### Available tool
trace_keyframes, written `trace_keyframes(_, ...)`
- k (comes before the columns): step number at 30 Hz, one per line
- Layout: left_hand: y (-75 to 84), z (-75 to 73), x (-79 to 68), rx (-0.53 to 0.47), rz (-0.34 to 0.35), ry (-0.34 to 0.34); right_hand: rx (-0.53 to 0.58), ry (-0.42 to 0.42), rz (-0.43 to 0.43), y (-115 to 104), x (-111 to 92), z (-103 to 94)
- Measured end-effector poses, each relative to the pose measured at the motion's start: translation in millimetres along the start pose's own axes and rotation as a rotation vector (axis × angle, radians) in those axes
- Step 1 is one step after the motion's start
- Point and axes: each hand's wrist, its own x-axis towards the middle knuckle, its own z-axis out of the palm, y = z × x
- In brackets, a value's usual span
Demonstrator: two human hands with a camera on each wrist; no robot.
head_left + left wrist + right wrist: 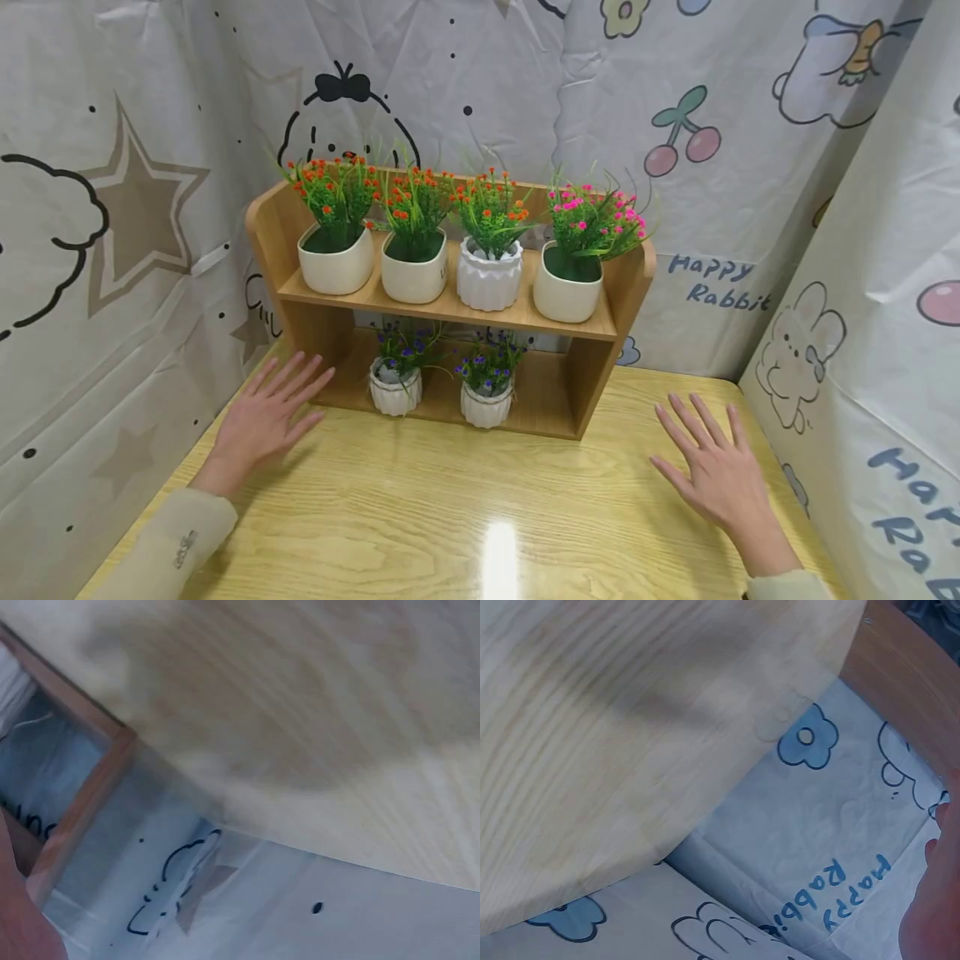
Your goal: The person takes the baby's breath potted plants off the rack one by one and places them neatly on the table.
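Observation:
My left hand (258, 419) is spread with straight fingers over the table, near the lower left corner of a two-tier wooden shelf (450, 315). On the other side my right hand (716, 471) is spread too, to the right of the shelf; neither holds anything. The upper tier carries several potted artificial plants: orange-flowered ones in a left cream pot (336, 265), a second cream pot (414, 275) and a white fluted pot (489, 279), then a pink-flowered one in a cream pot (567, 287). Below stand two purple-flowered plants in small white pots, a left one (396, 393) and a right one (486, 407).
The pale wooden table (420, 508) extends in front of the shelf. White cloth (510, 75) printed with cartoon figures hangs behind it, with cloth walls at left (45, 400) and right (885, 358). The wrist views show mostly tabletop and cloth.

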Motion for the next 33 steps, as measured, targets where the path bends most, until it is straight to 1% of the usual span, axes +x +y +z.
trace_keyframes(3,4.8,-6.7,8.2,0.005,0.023,0.078,0.009,0.025,0.000,-2.8,4.9,-2.9)
trace_keyframes(6,12.3,-13.9,18.1,0.010,0.041,0.188,0.022,0.054,0.005,-6.3,11.6,-7.4)
trace_keyframes(9,19.3,-26.0,30.1,0.000,0.036,0.295,0.051,0.105,0.014,-12.7,20.6,-15.1)
trace_keyframes(12,24.6,-42.8,44.0,-0.046,0.004,0.392,0.095,0.193,0.020,-23.0,32.3,-26.4)
trace_keyframes(15,27.7,-62.1,59.2,-0.106,-0.040,0.495,0.154,0.328,0.012,-36.4,46.7,-38.9)
trace_keyframes(18,26.8,-81.2,74.5,-0.163,-0.092,0.582,0.231,0.456,-0.002,-52.0,62.8,-51.5)
trace_keyframes(21,21.5,-98.3,91.9,-0.220,-0.161,0.688,0.328,0.542,-0.006,-68.8,80.2,-64.1)
trace_keyframes(22,18.8,-103.5,97.1,-0.239,-0.185,0.713,0.365,0.559,-0.007,-74.2,85.6,-67.9)
trace_keyframes(25,7.8,-116.3,113.0,-0.311,-0.263,0.800,0.485,0.571,0.007,-89.7,100.2,-78.5)
trace_keyframes(29,-11.0,-128.1,125.6,-0.389,-0.354,0.848,0.646,0.530,0.079,-107.7,115.8,-86.8)
trace_keyframes(31,-20.9,-132.1,129.2,-0.421,-0.389,0.847,0.719,0.515,0.124,-114.6,124.6,-88.1)
trace_keyframes(33,-30.4,-135.5,132.7,-0.456,-0.427,0.829,0.786,0.503,0.161,-120.3,135.4,-88.6)
